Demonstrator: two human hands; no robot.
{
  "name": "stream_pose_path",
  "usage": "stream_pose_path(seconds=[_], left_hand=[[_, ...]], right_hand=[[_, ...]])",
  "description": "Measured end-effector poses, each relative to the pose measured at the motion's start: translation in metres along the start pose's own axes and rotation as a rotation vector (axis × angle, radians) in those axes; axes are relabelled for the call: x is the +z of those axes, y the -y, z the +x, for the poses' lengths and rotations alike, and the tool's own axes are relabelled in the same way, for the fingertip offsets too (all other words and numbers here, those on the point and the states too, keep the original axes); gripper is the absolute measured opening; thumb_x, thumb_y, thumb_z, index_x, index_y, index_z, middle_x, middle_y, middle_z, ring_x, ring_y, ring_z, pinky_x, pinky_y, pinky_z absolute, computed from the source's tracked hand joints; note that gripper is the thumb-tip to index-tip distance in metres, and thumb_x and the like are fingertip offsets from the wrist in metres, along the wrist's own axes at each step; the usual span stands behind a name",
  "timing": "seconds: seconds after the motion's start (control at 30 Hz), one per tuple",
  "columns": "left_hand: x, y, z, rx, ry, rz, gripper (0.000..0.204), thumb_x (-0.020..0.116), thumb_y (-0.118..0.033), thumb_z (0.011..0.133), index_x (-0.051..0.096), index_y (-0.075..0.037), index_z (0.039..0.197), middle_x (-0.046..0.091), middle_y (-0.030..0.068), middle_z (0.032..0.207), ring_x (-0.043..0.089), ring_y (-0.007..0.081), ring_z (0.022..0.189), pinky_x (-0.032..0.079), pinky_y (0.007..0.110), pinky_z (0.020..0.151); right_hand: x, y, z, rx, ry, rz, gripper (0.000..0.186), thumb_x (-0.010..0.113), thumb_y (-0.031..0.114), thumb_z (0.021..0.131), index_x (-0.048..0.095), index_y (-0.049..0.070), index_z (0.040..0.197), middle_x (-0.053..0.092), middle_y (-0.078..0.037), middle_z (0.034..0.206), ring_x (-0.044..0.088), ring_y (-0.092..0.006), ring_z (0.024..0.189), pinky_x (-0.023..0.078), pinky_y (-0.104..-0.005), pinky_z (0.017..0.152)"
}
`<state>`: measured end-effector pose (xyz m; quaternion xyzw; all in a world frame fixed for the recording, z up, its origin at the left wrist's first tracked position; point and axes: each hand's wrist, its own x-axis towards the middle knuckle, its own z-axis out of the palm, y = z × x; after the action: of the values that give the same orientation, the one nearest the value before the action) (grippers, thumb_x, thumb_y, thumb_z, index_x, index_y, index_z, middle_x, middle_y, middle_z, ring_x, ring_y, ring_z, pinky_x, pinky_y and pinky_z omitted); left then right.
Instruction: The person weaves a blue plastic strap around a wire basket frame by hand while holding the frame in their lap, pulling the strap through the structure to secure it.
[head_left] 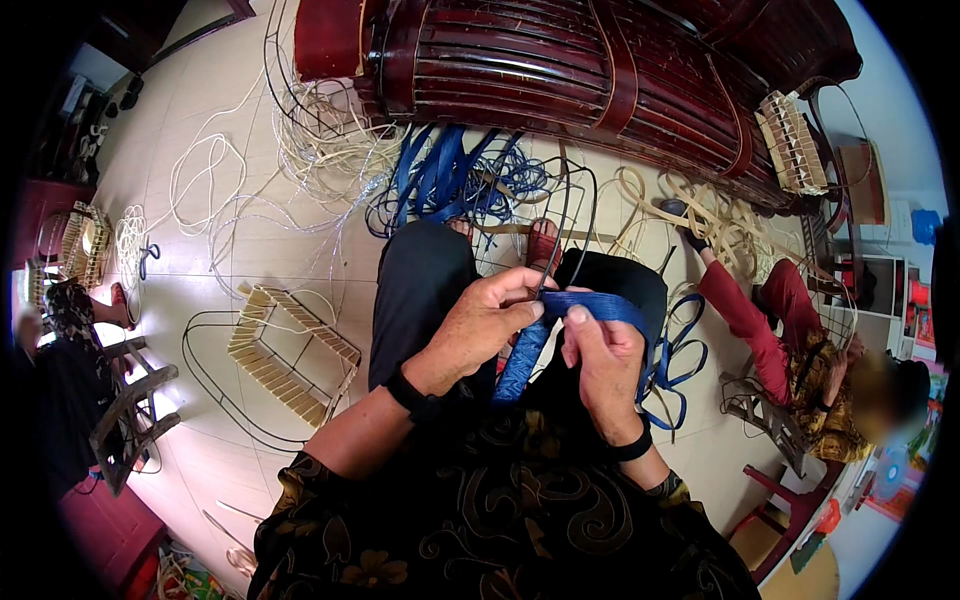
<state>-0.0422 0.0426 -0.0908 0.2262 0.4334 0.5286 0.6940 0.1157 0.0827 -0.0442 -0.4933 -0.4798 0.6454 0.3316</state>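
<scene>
You sit in a home weaving workshop: tiled floor, dark wooden bench, loose plastic strips, half-woven wire basket frames.

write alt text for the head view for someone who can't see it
Seen from above, a seated person's left hand and right hand pinch a blue strap woven on a wire frame over the lap. Pale cord and blue strips litter the floor.
</scene>
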Motion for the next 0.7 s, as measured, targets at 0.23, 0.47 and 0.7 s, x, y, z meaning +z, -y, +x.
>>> stream_pose_path(seconds=[0.23,0.47,0.7], left_hand=[[-0.002,-0.001,0.000,-0.009,0.008,0.089,0.034,0.052,0.004,0.093,0.058,-0.004,0.126,0.066,0.0034,0.105,0.060,0.0070,0.094,0.050,0.023,0.082],[-0.009,0.001,0.001,-0.004,0.061,0.110,0.040,0.051,0.008,0.091,0.057,-0.005,0.129,0.066,0.0023,0.106,0.060,0.0069,0.093,0.049,0.022,0.075],[-0.014,0.001,0.003,-0.033,0.082,0.132,0.037,0.054,0.001,0.093,0.057,-0.005,0.129,0.067,0.0017,0.106,0.059,0.0057,0.089,0.049,0.022,0.071]], right_hand=[[-0.001,-0.009,0.003,-0.283,-0.029,-0.419,0.009,0.066,0.005,0.091,0.068,-0.004,0.094,0.068,-0.008,0.070,0.062,-0.0096,0.059,0.046,-0.0225,0.054],[0.007,-0.014,0.001,-0.478,-0.028,-0.624,0.007,0.074,0.003,0.081,0.070,-0.002,0.086,0.069,-0.012,0.081,0.068,-0.0182,0.065,0.050,-0.0290,0.057],[0.011,-0.009,0.014,-0.593,-0.051,-0.815,0.009,0.076,0.005,0.077,0.068,0.000,0.078,0.064,-0.012,0.075,0.063,-0.0267,0.063,0.048,-0.0356,0.056]])
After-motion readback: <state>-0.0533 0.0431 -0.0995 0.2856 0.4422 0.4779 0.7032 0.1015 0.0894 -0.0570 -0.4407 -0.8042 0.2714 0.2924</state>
